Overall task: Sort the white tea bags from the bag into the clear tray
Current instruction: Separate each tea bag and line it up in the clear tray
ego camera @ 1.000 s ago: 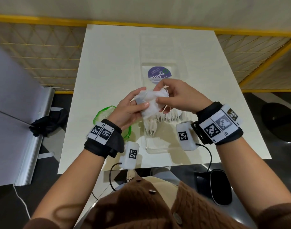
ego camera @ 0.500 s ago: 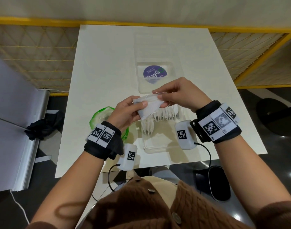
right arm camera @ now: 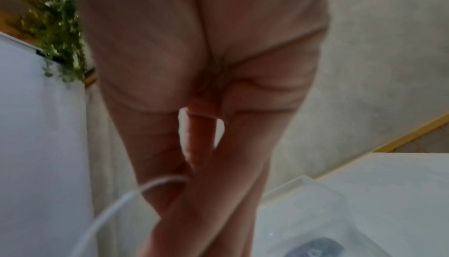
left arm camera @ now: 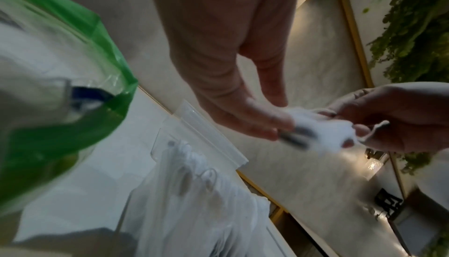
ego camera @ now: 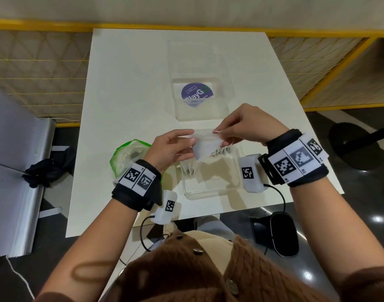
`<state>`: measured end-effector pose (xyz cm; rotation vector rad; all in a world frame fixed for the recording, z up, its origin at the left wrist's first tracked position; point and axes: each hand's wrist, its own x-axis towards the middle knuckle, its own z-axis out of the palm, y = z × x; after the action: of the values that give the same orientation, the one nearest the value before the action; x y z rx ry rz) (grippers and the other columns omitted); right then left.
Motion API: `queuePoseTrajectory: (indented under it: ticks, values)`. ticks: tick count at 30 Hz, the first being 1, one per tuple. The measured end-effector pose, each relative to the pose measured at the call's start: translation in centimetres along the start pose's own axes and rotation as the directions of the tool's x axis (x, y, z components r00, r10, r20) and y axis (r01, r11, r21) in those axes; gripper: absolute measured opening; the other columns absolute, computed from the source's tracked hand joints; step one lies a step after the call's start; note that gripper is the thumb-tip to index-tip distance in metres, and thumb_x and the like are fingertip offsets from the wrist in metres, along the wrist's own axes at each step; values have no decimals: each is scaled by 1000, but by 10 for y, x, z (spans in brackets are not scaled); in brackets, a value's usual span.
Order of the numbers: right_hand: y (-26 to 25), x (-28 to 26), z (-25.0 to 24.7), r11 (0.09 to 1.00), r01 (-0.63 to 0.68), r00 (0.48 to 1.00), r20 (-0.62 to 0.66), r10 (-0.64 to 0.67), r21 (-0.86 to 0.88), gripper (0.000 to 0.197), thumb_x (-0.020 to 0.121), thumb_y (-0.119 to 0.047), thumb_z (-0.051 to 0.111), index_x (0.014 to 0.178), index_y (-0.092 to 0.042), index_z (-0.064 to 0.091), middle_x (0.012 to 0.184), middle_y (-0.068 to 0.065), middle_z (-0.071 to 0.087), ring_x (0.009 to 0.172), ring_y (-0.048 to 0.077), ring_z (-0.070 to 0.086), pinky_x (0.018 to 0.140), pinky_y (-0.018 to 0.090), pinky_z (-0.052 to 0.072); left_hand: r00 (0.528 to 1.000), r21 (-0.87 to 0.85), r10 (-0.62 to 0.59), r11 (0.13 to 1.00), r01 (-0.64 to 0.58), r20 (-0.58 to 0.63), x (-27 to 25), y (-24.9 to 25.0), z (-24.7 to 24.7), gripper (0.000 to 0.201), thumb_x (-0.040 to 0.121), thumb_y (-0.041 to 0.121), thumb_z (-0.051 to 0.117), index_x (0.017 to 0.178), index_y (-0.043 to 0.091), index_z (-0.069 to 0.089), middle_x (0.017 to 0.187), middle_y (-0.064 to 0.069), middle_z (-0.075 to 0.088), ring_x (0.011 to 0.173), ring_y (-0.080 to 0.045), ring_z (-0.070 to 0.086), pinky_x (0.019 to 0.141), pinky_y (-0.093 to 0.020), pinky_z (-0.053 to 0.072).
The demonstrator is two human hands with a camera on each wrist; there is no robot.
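Both hands hold one white tea bag (ego camera: 205, 144) (left arm camera: 323, 132) in the air above the clear tray (ego camera: 210, 188). My left hand (ego camera: 175, 147) (left arm camera: 262, 123) pinches its left edge; my right hand (ego camera: 234, 131) (left arm camera: 379, 123) pinches its right top corner, where a white string (ego camera: 218, 132) (right arm camera: 136, 194) loops out. A row of white tea bags (ego camera: 217, 153) (left arm camera: 194, 184) stands in the far part of the tray. The green-rimmed clear bag (ego camera: 127, 155) (left arm camera: 60, 88) lies on the table left of my left wrist.
A clear lid (ego camera: 199, 99) with a purple round sticker lies on the white table (ego camera: 132, 83) beyond the tray. The table's front edge runs just below my wrists. A yellow rail and netting border the table at the back and sides.
The hands have drawn apart, spreading the bunched tea bag flat between them. The view has shifted slightly.
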<state>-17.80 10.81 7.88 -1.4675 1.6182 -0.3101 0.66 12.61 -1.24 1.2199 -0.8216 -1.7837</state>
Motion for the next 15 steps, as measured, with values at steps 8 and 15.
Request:
queuePoseTrajectory:
  ticks: [8,15]
  values:
    - [29,25,30,921,-180,983,-20,184,-346,19,84,-1,54,89,7,71,69,12,69,60,16,64,73,27,58,985,326,111,943,-62,-133,0,-15,-13,18,82,10,70,94,22,65,92,-1,58,75,-14,58,56,-14,50]
    - [35,49,71,820,-111,989,22,148,-561,14,88,-5,51,88,4,62,107,20,66,96,28,63,80,32,52,980,515,166,852,-88,-106,-1,-23,-20,25,82,17,70,107,18,63,112,-6,55,70,-9,55,65,-18,48]
